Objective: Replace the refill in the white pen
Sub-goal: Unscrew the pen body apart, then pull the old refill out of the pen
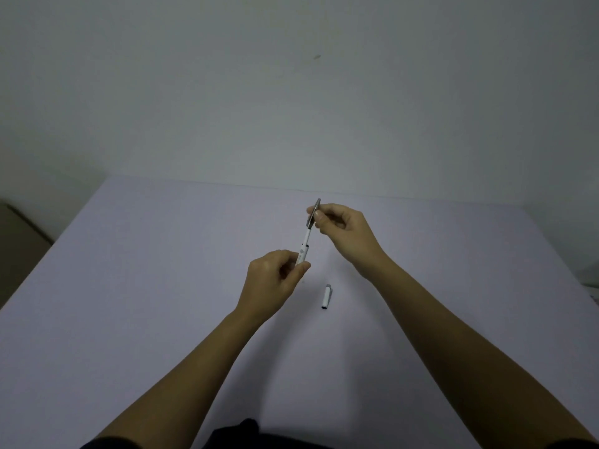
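Observation:
The white pen barrel (302,255) is held above the table, its lower end gripped in my left hand (275,283). A refill (308,236) sticks out of the barrel's upper end, white low down and grey higher up. My right hand (345,230) pinches the grey upper part of the refill (313,214) between thumb and fingers. The white pen cap (326,297) lies on the table, below and right of my left hand. Whether the grey part is a front section or bare refill I cannot tell.
A pale lilac table (162,286) fills the lower view, its far edge against a plain wall (291,92). A brownish piece of furniture (19,234) stands at the left past the table's edge. Dark clothing (246,435) shows at the bottom.

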### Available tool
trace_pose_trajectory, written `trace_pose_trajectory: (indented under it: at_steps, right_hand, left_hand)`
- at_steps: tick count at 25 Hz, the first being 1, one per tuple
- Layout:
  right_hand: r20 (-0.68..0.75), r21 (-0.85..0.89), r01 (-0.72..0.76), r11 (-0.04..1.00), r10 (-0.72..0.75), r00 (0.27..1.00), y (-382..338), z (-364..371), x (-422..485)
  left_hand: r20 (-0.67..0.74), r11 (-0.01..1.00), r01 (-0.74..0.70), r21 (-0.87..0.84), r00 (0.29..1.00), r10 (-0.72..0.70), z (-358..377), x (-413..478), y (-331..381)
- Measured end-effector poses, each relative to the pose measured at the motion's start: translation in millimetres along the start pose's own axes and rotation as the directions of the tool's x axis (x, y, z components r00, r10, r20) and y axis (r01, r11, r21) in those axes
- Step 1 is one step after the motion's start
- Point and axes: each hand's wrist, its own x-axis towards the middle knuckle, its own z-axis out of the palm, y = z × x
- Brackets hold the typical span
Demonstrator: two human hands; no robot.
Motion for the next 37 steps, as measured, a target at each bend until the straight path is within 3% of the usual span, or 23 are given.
trace_pose_trajectory:
  at_steps: [8,13,17,20,27,32,35,37]
  right_hand:
    - [-0.159,0.291,-0.014,0.957,0.063,0.985,4,-12,25]
    - [-0.276,0.073,-0.282,0.957,0.291,0.916,87,-10,14]
    - [-0.327,-0.241,-0.459,0.855,0.374,0.868,152,-13,-13]
    - [-0.396,-0.25,-0.51,0.823,0.394,0.83,168,-15,-21]
    - [-0.423,-0.199,-0.488,0.85,0.374,0.825,175,-11,-17]
    - [-0.386,-0.266,-0.474,0.839,0.358,0.85,170,-18,-20]
    - [-0.408,-0.34,-0.406,0.849,0.256,0.876,149,-24,-13]
    - [-0.392,-0.323,-0.271,0.907,0.132,0.91,116,-25,-2]
  left_hand:
    - [0.022,0.995,0.098,-0.001,0.995,-0.098,-4,-7,-6]
    - [-0.038,0.988,0.151,-0.037,0.988,-0.152,-10,8,-2]
    - [-0.018,0.983,0.17,-0.063,0.985,-0.171,-6,12,1]
    - [-0.013,0.984,0.166,-0.072,0.986,-0.167,-6,14,2]
    - [-0.013,0.978,0.197,-0.07,0.98,-0.198,-1,19,-2]
    - [-0.007,0.978,0.192,-0.078,0.981,-0.193,0,17,2]
    - [-0.017,0.978,0.188,-0.096,0.982,-0.19,-3,17,8]
    - [-0.031,0.979,0.177,-0.099,0.983,-0.181,-5,18,12]
